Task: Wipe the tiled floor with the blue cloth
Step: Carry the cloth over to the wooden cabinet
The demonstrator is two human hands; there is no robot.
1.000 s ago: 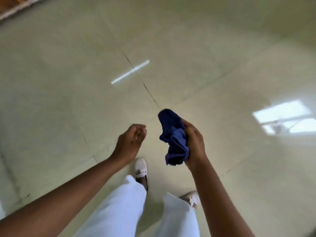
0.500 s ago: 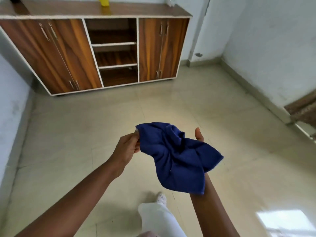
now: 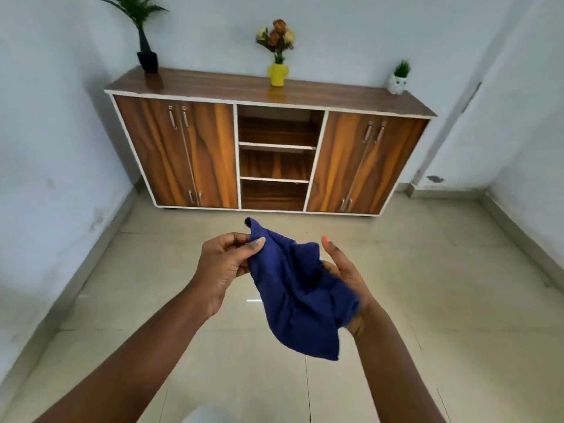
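Observation:
The blue cloth (image 3: 297, 290) hangs crumpled in the air in front of me, well above the beige tiled floor (image 3: 427, 300). My left hand (image 3: 224, 265) pinches its upper left corner between thumb and fingers. My right hand (image 3: 345, 276) lies palm-up under the cloth's right side, thumb raised, with the cloth draped over the fingers. The lower end of the cloth dangles free between my forearms.
A wooden sideboard (image 3: 271, 154) with closed doors and open middle shelves stands against the far wall. On top sit a black potted plant (image 3: 143, 35), a yellow vase of flowers (image 3: 277, 56) and a small white pot (image 3: 399, 79). Walls close in left and right.
My view has swung up from the floor and my legs to the sideboard. The left hand has taken hold of the cloth, and the bunched cloth has been spread out between both hands.

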